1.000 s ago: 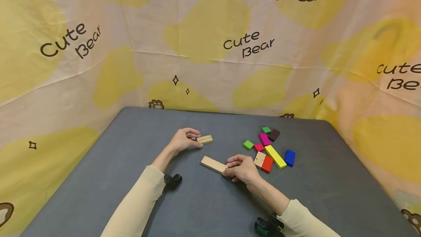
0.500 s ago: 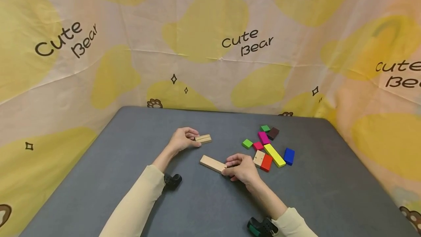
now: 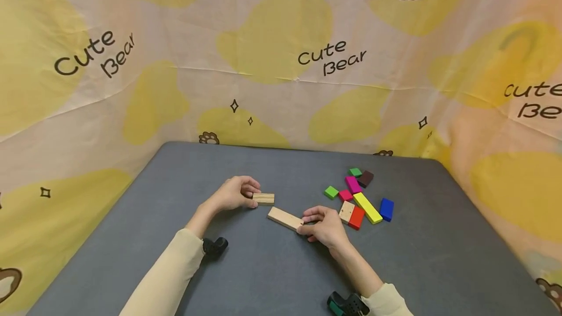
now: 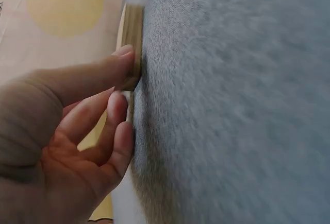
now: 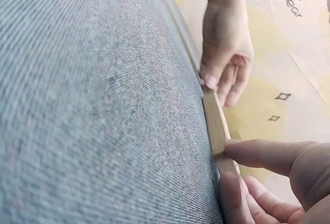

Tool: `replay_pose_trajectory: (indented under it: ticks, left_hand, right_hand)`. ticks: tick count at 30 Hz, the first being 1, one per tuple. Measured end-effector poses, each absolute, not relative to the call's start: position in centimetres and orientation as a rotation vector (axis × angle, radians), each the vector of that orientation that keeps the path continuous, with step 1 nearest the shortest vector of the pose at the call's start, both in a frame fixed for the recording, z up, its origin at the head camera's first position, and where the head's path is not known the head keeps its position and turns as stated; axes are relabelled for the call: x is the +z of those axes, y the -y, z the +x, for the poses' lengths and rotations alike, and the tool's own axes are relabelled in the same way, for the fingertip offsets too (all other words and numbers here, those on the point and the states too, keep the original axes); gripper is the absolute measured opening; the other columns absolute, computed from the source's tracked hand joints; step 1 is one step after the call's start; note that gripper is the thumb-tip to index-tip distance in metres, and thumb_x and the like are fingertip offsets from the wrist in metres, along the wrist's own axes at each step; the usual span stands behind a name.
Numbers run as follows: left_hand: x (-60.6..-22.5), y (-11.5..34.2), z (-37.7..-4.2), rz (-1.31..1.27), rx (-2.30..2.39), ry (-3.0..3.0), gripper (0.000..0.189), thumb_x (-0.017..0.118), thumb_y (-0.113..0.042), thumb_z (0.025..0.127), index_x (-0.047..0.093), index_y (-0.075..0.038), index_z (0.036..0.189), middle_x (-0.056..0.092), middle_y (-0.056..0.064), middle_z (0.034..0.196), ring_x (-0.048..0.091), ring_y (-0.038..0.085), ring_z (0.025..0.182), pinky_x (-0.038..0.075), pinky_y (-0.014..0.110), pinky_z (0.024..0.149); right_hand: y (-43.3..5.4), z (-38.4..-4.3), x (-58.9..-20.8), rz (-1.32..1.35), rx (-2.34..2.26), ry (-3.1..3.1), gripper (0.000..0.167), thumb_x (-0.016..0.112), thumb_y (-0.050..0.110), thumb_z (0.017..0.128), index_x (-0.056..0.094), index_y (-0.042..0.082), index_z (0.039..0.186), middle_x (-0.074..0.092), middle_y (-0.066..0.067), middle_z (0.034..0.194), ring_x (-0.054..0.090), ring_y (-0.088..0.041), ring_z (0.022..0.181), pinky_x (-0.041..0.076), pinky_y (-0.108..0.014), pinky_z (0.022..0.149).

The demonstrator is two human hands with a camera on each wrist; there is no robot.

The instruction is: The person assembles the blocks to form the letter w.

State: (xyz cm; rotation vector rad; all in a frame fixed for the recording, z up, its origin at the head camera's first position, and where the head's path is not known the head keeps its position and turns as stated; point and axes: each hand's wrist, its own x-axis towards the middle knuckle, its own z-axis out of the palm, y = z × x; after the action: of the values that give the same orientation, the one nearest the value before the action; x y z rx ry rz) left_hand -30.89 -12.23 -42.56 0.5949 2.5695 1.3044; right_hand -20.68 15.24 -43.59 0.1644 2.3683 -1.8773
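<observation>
My left hand (image 3: 233, 193) pinches the left end of a short wooden block (image 3: 264, 199) between thumb and fingers, low over the grey table. Wood grain runs along that block (image 4: 135, 28) in the left wrist view. To its front right lies a longer, pale wooden block (image 3: 283, 218), slanting, its far left corner close to the short one. The right hand (image 3: 326, 228) grips the near right end of this longer block, thumb on one side and fingers on the other, as the right wrist view of the block (image 5: 215, 123) also shows.
Right of the hands lie several coloured blocks: a yellow bar (image 3: 367, 208), a blue block (image 3: 387, 209), a red block (image 3: 357, 218) beside a speckled pale one (image 3: 346, 212), plus pink, green and dark brown (image 3: 365, 179) ones. A printed cloth (image 3: 268, 38) hangs behind the table (image 3: 439, 257).
The left hand has drawn the short block toward the person and slightly left, turning it nearly level across the view. The right hand and longer block have stayed in place.
</observation>
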Motion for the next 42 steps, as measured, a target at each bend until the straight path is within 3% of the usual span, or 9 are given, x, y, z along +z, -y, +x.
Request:
replay_pose_trajectory:
  ticks: [12,16,19,29,35,42]
  left_hand:
    - [-43.4,12.5,-28.8,0.787,1.229,-2.635,0.044,0.076,0.003,0.083,0.063,-0.002,0.125,0.069,0.006,0.114,0.064,0.021,0.1,0.049,0.041,0.085]
    - [-43.8,12.1,-28.7,0.703,1.339,-2.631,0.046,0.072,0.008,0.085,0.059,0.001,0.129,0.065,0.012,0.121,0.064,0.023,0.102,0.052,0.036,0.081]
    - [-44.0,11.7,-28.8,0.59,1.431,-2.636,0.044,0.071,0.009,0.085,0.06,0.001,0.128,0.066,0.01,0.118,0.064,0.022,0.1,0.052,0.034,0.08]
    - [-43.9,11.4,-28.8,0.454,1.459,-2.732,0.026,0.07,-0.004,0.091,0.067,0.0,0.117,0.07,0.007,0.103,0.067,0.021,0.091,0.051,0.04,0.078]
    - [-43.7,11.1,-28.6,0.393,1.491,-2.689,0.029,0.074,-0.013,0.09,0.067,-0.001,0.116,0.07,0.005,0.102,0.067,0.016,0.082,0.052,0.034,0.068]
    - [-43.4,10.6,-28.3,0.407,1.498,-2.709,0.03,0.076,-0.013,0.088,0.068,-0.002,0.115,0.071,0.006,0.102,0.068,0.016,0.083,0.052,0.035,0.071]
  right_hand:
    - [-15.8,-20.2,-44.2,0.177,-1.814,-2.437,0.042,0.088,0.0,0.069,0.067,-0.002,0.105,0.067,-0.009,0.087,0.059,-0.018,0.064,0.051,-0.033,0.052]
    - [-15.9,-20.2,-44.2,0.164,-1.818,-2.436,0.041,0.088,0.0,0.069,0.067,-0.002,0.104,0.066,-0.009,0.087,0.057,-0.018,0.06,0.05,-0.033,0.052]
    - [-15.9,-20.3,-44.1,0.137,-1.807,-2.442,0.04,0.088,0.0,0.069,0.067,-0.002,0.104,0.066,-0.009,0.086,0.055,-0.018,0.057,0.05,-0.033,0.052]
    - [-15.7,-20.7,-44.4,-0.03,-1.718,-2.515,0.032,0.088,0.003,0.07,0.07,0.001,0.096,0.063,-0.007,0.082,0.051,-0.015,0.053,0.048,-0.032,0.053]
    - [-15.8,-20.8,-44.6,-0.143,-1.678,-2.528,0.031,0.09,0.007,0.069,0.071,0.004,0.094,0.064,-0.007,0.083,0.048,-0.015,0.053,0.044,-0.028,0.051]
    - [-16.0,-20.9,-44.4,-0.32,-1.637,-2.491,0.032,0.091,0.007,0.068,0.072,0.005,0.094,0.066,-0.009,0.085,0.047,-0.013,0.055,0.037,-0.023,0.051]
